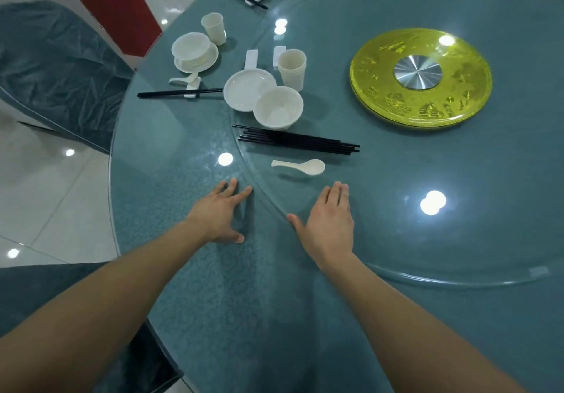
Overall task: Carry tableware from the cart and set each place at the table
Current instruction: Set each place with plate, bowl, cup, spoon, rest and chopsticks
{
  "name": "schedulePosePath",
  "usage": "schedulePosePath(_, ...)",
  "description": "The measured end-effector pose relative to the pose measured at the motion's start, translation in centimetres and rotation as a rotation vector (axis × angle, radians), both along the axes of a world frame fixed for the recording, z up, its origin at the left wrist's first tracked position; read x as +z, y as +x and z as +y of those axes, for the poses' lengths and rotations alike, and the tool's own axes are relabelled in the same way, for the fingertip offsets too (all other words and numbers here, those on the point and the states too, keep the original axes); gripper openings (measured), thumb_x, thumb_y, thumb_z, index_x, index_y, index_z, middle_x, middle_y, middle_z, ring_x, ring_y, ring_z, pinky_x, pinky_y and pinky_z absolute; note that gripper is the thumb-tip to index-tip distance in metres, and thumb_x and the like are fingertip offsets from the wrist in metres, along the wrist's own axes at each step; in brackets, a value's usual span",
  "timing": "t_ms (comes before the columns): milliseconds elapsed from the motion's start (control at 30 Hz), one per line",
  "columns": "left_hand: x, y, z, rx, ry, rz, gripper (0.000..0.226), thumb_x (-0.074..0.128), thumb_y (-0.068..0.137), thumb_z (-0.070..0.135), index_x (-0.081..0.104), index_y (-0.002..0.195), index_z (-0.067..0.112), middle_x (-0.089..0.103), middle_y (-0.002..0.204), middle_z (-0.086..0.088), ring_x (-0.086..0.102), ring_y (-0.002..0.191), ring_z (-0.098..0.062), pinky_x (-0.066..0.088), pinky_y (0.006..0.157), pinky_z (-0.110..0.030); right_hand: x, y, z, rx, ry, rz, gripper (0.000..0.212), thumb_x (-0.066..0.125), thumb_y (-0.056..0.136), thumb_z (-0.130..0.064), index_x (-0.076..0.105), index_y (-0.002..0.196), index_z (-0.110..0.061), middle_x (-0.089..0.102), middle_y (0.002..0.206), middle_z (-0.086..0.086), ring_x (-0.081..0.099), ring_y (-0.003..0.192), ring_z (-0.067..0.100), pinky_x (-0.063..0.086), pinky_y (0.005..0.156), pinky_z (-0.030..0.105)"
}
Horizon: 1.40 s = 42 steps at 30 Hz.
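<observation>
Teal cloth is covering the chair (45, 66) at your far left. Just right of it a finished setting (193, 54) is sitting near the table's (213, 301) edge: bowl on saucer, cup behind, spoon and one pair of sticks lying across a rest, all lined up for a diner.

Your left hand (218, 214) is spreading flat, fingers straight and holding nothing, on or just over the bare table where the next place looks to be going; contact is not showing for sure.

Right of that, on the glass turntable (457, 240), the loose stock is waiting. A plate (247, 89) is touching a bowl (277, 107), with stacked cups (292, 67) behind them and two white rests (251, 58) beside the cups. A bundle of chopsticks (296, 142) is lying in front of the bowl, and a spoon (300, 166) is lying alone nearest you. They are probably sitting there so you are reaching everything from one spot.

Your right hand (328, 224) is lying open and empty too, crossing the turntable's rim just short of the spoon.

Further right the yellow disc (421, 78) is sitting at the turntable's middle around a steel hub. Its raised gold figures are not reading as words, and no brand or label is showing anywhere. The cart is not appearing in view.
</observation>
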<state>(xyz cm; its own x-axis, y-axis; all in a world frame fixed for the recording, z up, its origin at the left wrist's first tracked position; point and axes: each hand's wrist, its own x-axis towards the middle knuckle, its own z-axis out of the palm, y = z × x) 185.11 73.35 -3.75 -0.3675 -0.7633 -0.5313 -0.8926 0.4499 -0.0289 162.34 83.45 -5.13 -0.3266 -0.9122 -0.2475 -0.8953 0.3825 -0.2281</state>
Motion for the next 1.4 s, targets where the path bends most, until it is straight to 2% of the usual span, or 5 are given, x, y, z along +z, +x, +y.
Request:
schedulePosePath(500,-0.3,0.2,-0.4,-0.048,0.005,-0.065,0.139,0.081,0.070,0.078,-0.014,0.166,0.043,-0.011,0.178,-0.002,-0.002,0.164,-0.029,0.038,0.122,-0.056,-1.2,-5.7,5.7,-0.078,-0.138,-0.047,0.107,0.052,0.092,-0.074,0.029,0.161,0.004,0.023,0.172,0.017,0.010,0.162,0.027,0.020,0.131,0.041)
schedulePosePath(767,-0.7,0.0,-0.9,-0.111,-0.010,-0.086,0.139,0.075,0.068,0.084,-0.013,0.166,0.040,-0.009,0.178,-0.006,0.002,0.164,-0.032,0.038,0.123,-0.053,-1.1,-1.4,8.9,-0.011,-0.489,-0.072,0.042,0.070,0.091,-0.029,0.065,0.124,-0.003,0.062,0.127,0.009,0.056,0.123,0.031,0.051,0.100,0.047)
schedulePosePath(900,-0.8,0.0,-0.8,-0.113,-0.012,-0.085,0.140,0.077,0.067,0.083,-0.011,0.167,0.039,-0.006,0.178,-0.006,0.005,0.163,-0.033,0.040,0.122,-0.054,-1.0,1.9,7.1,0.146,-0.417,-0.120,0.051,0.073,0.089,-0.029,0.065,0.133,-0.004,0.063,0.135,0.008,0.053,0.132,0.027,0.052,0.108,0.043)
schedulePosePath(1133,-1.0,0.1,-0.9,-0.124,-0.031,-0.090,0.139,0.075,0.066,0.084,-0.012,0.167,0.040,-0.007,0.178,-0.004,0.004,0.164,-0.032,0.045,0.117,-0.055,-1.3,2.3,6.4,0.055,-0.242,-0.095,0.069,0.066,0.096,-0.035,0.047,0.154,-0.003,0.047,0.160,0.011,0.033,0.155,0.024,0.018,0.128,0.031)
schedulePosePath(1400,-0.8,0.1,-0.6,-0.111,-0.028,-0.076,0.137,0.076,0.068,0.081,-0.012,0.166,0.042,-0.008,0.178,-0.003,0.001,0.164,-0.029,0.046,0.116,-0.055,-1.6,1.4,7.9,-0.084,-0.226,-0.036,0.061,0.066,0.096,-0.034,0.056,0.147,-0.002,0.056,0.150,0.010,0.042,0.147,0.025,0.033,0.126,0.037)
